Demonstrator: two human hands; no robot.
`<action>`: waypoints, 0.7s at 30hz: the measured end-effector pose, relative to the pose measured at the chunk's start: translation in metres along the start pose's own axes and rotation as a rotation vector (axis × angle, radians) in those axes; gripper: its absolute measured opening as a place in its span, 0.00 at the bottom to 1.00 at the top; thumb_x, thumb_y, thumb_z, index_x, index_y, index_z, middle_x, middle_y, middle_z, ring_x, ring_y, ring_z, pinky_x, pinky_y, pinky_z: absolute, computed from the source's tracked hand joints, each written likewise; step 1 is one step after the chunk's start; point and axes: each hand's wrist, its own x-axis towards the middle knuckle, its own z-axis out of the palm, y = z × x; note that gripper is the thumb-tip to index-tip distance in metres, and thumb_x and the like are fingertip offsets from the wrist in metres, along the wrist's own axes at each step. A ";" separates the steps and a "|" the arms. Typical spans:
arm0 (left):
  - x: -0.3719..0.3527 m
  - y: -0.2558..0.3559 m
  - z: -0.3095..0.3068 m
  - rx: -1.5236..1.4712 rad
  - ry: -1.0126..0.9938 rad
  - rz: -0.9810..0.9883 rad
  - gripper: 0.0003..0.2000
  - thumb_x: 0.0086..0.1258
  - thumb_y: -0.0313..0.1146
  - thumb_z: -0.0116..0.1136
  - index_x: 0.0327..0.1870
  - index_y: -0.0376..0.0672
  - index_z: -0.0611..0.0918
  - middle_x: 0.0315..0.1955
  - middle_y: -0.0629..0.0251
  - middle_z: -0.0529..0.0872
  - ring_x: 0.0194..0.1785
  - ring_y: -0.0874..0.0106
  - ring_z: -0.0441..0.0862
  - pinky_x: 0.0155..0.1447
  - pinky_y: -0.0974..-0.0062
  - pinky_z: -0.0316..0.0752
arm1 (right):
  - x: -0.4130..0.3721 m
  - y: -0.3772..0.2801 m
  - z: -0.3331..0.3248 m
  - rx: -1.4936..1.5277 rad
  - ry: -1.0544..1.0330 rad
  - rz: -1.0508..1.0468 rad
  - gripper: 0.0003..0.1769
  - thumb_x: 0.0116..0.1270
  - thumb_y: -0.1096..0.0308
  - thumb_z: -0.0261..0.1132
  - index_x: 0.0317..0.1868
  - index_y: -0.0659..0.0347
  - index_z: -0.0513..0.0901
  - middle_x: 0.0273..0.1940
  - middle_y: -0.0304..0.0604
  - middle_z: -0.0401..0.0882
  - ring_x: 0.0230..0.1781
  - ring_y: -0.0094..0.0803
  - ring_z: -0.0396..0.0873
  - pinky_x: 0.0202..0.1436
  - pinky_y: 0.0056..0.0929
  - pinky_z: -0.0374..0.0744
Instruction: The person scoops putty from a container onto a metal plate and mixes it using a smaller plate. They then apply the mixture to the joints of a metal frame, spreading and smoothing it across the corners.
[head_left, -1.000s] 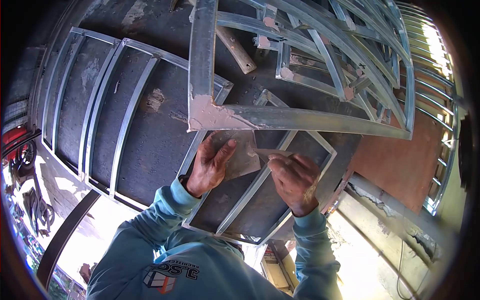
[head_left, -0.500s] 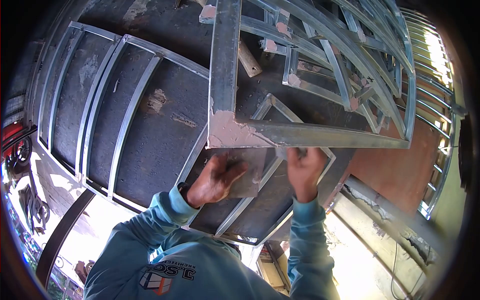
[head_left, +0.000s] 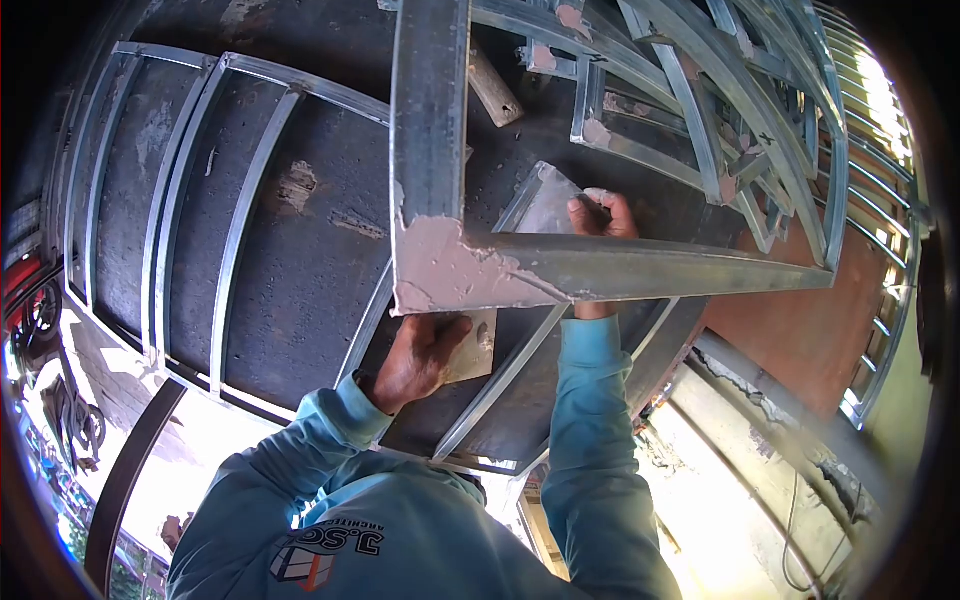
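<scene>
A grey metal frame fills the middle of the head view, its near corner smeared with pinkish filler. Just under that corner my left hand grips a small flat board, thumb on top. My right hand reaches past the frame's horizontal bar, which hides the wrist. It is closed on a flat grey scraper blade that lies against the corner of a second frame underneath.
More metal frames lie flat on the dark floor to the left. Several curved window grilles, with pink filler at their joints, are stacked at the upper right. A wooden stick lies under them. A brown panel is at right.
My right hand has moved up from beside the board, past the horizontal bar, with the scraper. The left hand and board have slid closer under the filled corner.
</scene>
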 end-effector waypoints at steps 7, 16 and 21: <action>0.001 0.000 0.000 0.033 0.007 0.023 0.14 0.72 0.31 0.53 0.53 0.32 0.76 0.41 0.60 0.83 0.44 0.74 0.75 0.51 0.71 0.71 | 0.002 -0.014 0.012 0.162 0.051 -0.047 0.14 0.60 0.71 0.72 0.41 0.63 0.76 0.35 0.38 0.78 0.39 0.24 0.76 0.48 0.25 0.75; 0.004 0.003 -0.013 0.127 -0.033 -0.027 0.15 0.72 0.31 0.53 0.54 0.31 0.76 0.43 0.58 0.83 0.46 0.72 0.77 0.52 0.71 0.72 | -0.015 -0.043 -0.019 -0.255 0.049 0.014 0.11 0.61 0.72 0.68 0.42 0.63 0.76 0.37 0.39 0.80 0.39 0.24 0.77 0.48 0.29 0.75; 0.019 -0.031 -0.033 0.430 -0.157 0.586 0.16 0.71 0.33 0.56 0.56 0.35 0.76 0.44 0.57 0.84 0.45 0.67 0.83 0.51 0.70 0.78 | -0.043 -0.087 -0.046 0.164 -0.419 0.390 0.14 0.58 0.73 0.70 0.44 0.64 0.78 0.38 0.40 0.80 0.39 0.27 0.77 0.48 0.28 0.75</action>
